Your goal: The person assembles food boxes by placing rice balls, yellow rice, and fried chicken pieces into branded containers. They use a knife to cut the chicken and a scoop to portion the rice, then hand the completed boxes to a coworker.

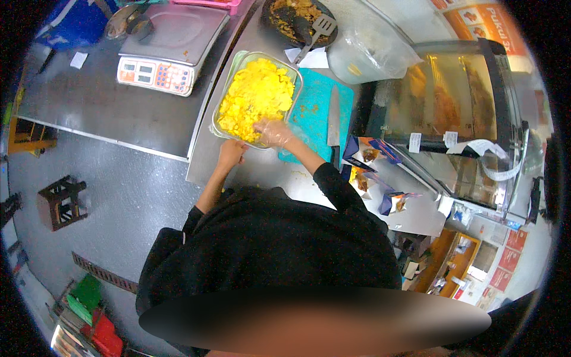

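Note:
A clear rectangular food container (298, 83) full of yellow scrambled egg (256, 89) stands on the metal counter in front of me. My right hand (273, 132), in a clear plastic glove, reaches into its near right corner. Its fingers are bent together in the egg, and their tips are partly hidden. My left hand (231, 153) is bare and curled closed at the container's near rim. To the right of the container lies a turquoise cutting board (312, 107) with brown crumbs, and a large knife (334, 119) rests lengthwise on it.
Beyond the container sit a dark pan (276, 27) of browned food with a slotted turner (321, 30) and a plastic-covered tub (363, 56). A glass display case (440, 107) and filled paper food pockets (366, 156) are on the right. A scale (172, 44) stands left; a stool (62, 202) is on the floor.

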### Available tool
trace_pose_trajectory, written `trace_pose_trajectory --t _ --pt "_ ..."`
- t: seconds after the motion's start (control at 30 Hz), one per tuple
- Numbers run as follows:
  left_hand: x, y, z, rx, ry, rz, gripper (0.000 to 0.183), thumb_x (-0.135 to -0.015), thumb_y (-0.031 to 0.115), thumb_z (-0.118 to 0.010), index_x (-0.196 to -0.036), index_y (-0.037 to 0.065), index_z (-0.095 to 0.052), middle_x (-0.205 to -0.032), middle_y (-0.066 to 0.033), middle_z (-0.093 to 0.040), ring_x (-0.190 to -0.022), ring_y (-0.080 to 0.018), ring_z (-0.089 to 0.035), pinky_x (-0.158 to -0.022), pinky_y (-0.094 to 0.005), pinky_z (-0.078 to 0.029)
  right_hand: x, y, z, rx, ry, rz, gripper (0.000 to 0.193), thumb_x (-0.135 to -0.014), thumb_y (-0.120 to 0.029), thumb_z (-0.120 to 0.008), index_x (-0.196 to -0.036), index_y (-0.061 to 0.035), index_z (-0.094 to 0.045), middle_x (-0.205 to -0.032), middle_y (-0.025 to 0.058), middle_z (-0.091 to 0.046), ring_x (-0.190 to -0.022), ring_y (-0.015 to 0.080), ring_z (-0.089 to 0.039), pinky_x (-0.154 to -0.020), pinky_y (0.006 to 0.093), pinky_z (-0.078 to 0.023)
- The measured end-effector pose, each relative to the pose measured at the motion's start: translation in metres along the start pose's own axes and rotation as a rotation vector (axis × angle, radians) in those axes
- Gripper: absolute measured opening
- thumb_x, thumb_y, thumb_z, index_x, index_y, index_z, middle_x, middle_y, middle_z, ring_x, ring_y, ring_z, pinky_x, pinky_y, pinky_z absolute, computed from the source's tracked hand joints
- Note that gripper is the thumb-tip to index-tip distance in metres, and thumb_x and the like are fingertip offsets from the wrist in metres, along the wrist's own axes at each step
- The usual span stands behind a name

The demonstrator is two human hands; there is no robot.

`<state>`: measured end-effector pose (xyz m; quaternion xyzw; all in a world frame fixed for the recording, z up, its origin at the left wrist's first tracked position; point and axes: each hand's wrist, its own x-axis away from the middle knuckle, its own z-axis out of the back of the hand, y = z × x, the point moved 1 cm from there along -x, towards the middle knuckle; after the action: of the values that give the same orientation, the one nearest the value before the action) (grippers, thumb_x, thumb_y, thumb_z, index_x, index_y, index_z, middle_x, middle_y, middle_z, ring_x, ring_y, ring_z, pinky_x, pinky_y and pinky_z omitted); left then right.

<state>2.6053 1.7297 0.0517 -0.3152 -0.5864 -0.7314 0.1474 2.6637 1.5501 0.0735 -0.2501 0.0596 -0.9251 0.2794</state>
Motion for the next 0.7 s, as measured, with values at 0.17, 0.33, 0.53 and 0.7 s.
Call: trace_pose_trajectory --t 0.17,0.33,0.53,0.7 --pt "-0.005 -0.007 0.002 0.04 -0.038 0.009 0.032 -0.092 0.02 -0.047 -0.08 -0.005 -0.063 -0.059 -0.0065 -0.054 -0.042 -0.0173 -0.054 -0.039 -0.0305 -0.044 0.0 0.023 0.018 -0.588 0.294 -0.043 0.04 -0.081 -0.037 -0.064 -0.111 -0.0131 -0.053 -0.109 0.0102 -0.06 -0.095 0.0275 -0.06 -0.08 0.0387 -0.048" --pt "-0.008 -0.012 0.003 -0.017 -0.027 -0.039 0.036 -0.094 0.023 -0.046 -0.078 -0.006 -0.062 -0.056 -0.0064 -0.052 -0.041 -0.0177 -0.053 -0.039 -0.0315 -0.043 0.016 0.017 0.033 -1.547 0.285 -0.446 0.05 -0.084 -0.036 -0.066 -0.125 -0.0172 -0.044 -0.114 0.0031 -0.058 -0.096 0.0209 -0.06 -0.077 0.037 -0.05" --pt "0.014 0.009 -0.001 -0.271 -0.346 -0.075 0.047 -0.096 0.032 -0.042 -0.075 -0.006 -0.06 -0.053 -0.0101 -0.056 -0.037 -0.0195 -0.052 -0.04 -0.0322 -0.042 0.074 0.007 0.05 -2.076 0.578 -0.338 0.05 -0.085 -0.032 -0.066 -0.127 -0.0173 -0.044 -0.108 0.0016 -0.057 -0.092 0.0136 -0.059 -0.073 0.03 -0.051" --pt "0.052 0.024 -0.085 -0.619 -0.729 -0.101 0.047 -0.095 0.037 -0.044 -0.078 -0.003 -0.062 -0.058 -0.0105 -0.059 -0.044 -0.0199 -0.057 -0.042 -0.0318 -0.044 0.191 0.007 0.027 -2.152 0.987 -0.419 0.034 -0.087 -0.031 -0.063 -0.114 -0.0126 -0.054 -0.094 -0.0004 -0.061 -0.082 0.0113 -0.06 -0.065 0.0266 -0.052"
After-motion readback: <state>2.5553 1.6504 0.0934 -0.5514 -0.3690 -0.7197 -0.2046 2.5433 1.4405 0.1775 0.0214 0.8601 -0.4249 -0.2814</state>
